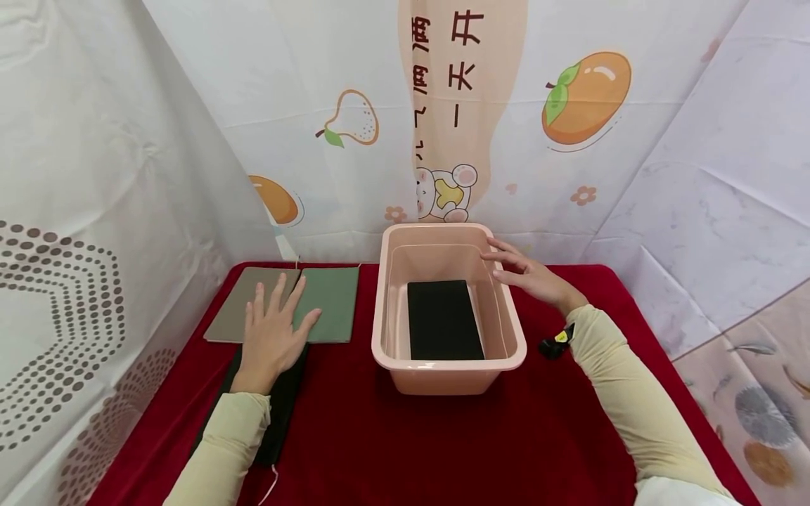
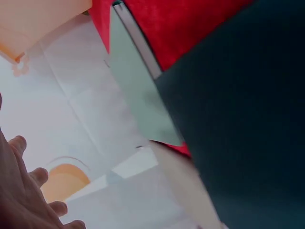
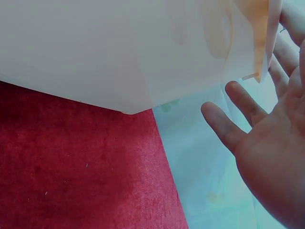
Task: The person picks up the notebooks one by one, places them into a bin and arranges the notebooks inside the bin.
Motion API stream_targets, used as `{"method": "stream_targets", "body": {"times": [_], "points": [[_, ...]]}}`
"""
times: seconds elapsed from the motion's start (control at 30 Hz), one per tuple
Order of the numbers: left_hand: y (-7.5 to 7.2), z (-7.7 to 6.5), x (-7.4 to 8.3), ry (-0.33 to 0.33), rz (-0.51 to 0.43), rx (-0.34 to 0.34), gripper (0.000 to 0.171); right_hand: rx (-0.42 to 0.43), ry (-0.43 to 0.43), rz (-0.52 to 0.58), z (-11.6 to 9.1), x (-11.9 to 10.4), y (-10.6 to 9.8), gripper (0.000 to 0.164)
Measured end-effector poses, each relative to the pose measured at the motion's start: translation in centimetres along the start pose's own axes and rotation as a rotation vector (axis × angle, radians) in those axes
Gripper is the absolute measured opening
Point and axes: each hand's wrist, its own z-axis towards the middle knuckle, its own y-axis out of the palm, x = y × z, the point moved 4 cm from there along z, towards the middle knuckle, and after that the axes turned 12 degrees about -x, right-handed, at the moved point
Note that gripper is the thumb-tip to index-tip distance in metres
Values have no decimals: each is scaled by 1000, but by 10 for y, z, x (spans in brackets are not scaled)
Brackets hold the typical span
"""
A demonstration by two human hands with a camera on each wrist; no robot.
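Note:
My left hand (image 1: 272, 344) has its fingers spread above several notebooks at the left and holds nothing. Beneath it lie a grey-brown notebook (image 1: 230, 309) and a green notebook (image 1: 335, 302), side by side. Nearer to me, partly hidden by the left arm, is a dark notebook (image 1: 287, 400) with a white ribbon at its end. A pink plastic tub (image 1: 446, 381) stands in the middle, a black notebook (image 1: 443, 320) lying flat on its floor. At the tub's right rim my right hand (image 1: 534, 277) reaches with loosely extended fingers; whether they touch it I cannot tell.
A red cloth (image 1: 455, 443) covers the table. Printed white sheets (image 1: 304, 63) hang behind and on both sides, close to the table's edges. A small black device (image 1: 557, 342) sits at the right wrist.

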Motion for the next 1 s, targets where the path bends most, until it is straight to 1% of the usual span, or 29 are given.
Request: {"method": "stream_targets", "body": {"times": [0.2, 0.33, 0.47, 0.6, 0.83, 1.0], "points": [[11, -9, -12, -34, -18, -42, 75, 10, 11, -5, -2, 3, -1, 49], [17, -18, -24, -65, -27, -79, 75, -12, -10, -4, 0, 2, 0, 50], [22, -26, -33, -84, -19, -157, 77, -19, -2, 10, -1, 1, 0, 50], [26, -31, -39, -105, -23, -236, 79, -30, 18, 13, -2, 1, -2, 50], [27, -38, -46, -138, -39, -311, 82, -93, 34, 10, -2, 1, -7, 53], [27, -43, -47, -159, -33, -371, 84, -105, 19, 35, -2, 1, -6, 53]]}}
